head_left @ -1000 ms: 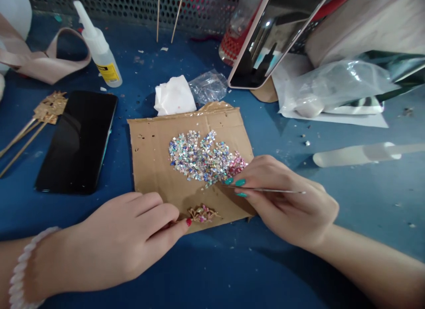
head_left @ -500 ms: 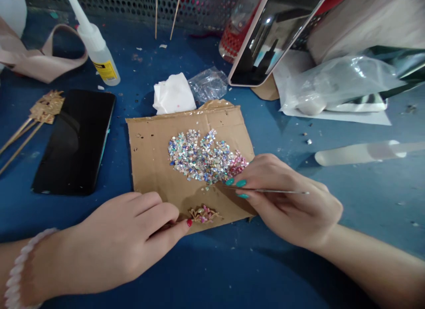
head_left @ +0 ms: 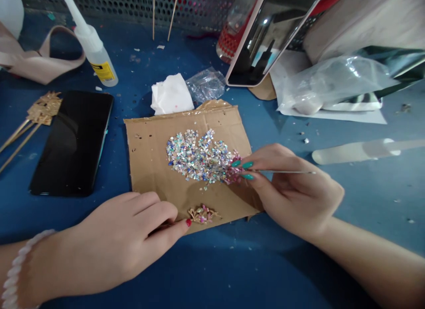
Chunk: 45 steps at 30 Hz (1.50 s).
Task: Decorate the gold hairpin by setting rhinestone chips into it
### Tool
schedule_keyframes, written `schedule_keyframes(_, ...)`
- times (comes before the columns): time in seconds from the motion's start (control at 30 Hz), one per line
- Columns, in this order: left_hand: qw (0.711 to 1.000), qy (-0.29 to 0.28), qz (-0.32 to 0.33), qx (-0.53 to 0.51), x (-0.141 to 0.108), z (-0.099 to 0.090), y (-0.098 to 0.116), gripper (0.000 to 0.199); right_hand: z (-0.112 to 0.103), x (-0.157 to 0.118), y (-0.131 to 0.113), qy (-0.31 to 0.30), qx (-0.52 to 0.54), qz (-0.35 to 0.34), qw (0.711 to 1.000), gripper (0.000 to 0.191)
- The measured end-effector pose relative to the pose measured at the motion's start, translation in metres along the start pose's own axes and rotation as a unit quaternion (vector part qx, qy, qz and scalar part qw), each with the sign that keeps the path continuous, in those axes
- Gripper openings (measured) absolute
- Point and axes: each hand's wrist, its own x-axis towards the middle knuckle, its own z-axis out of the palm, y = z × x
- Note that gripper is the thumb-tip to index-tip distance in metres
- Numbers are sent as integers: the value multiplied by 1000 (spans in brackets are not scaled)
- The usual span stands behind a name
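Note:
A piece of brown cardboard point(head_left: 152, 167) bears a heap of small shiny chips point(head_left: 199, 158), silvery and blue, with pink ones at its right end. My right hand point(head_left: 295, 189) pinches a thin metal tool point(head_left: 282, 171), whose tip lies among the pink chips; what the tip touches is too small to tell. At the cardboard's front edge lies a gold ornament point(head_left: 203, 214) with pink pieces. My left hand point(head_left: 126, 238) is closed on the ornament's thin stem, mostly hidden under the fingers, thumb beside its left end.
A black phone point(head_left: 73, 145) and gold hairpins point(head_left: 43, 110) lie at the left, a glue bottle point(head_left: 99, 61) behind. White tissue point(head_left: 172, 95) touches the cardboard's back. A propped phone point(head_left: 265, 43), plastic bag point(head_left: 338, 83) and whitish tube point(head_left: 355, 152) are at the right.
My right hand has moved up a little with the tool, from the heap's front edge onto the pink chips. My left hand stays at the ornament. The view has shifted slightly.

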Motion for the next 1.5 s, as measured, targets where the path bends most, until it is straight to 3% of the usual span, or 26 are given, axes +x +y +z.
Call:
schedule_keyframes(0.33,1000,-19,2,-3,0,-4,0,38,0,-1,5,22,-33,38,998,30)
schedule_keyframes(0.53,1000,-24,4,-2,-1,-2,-1,41,-2,7,-1,-46,-27,-46,998,27)
schedule_keyframes(0.67,1000,-8,5,-3,-1,-2,-1,40,-3,8,-2,-55,-22,-69,996,26)
schedule_keyframes(0.97,1000,-11,-2,1,-2,-1,0,40,0,1,4,8,-21,-1,1000,32)
schedule_keyframes(1.2,1000,-3,-1,5,0,-2,-1,40,-1,-3,10,60,-76,63,993,21)
schedule_keyframes(1.5,1000,-13,3,10,-3,-1,-1,40,-1,2,7,8,-28,34,999,24)
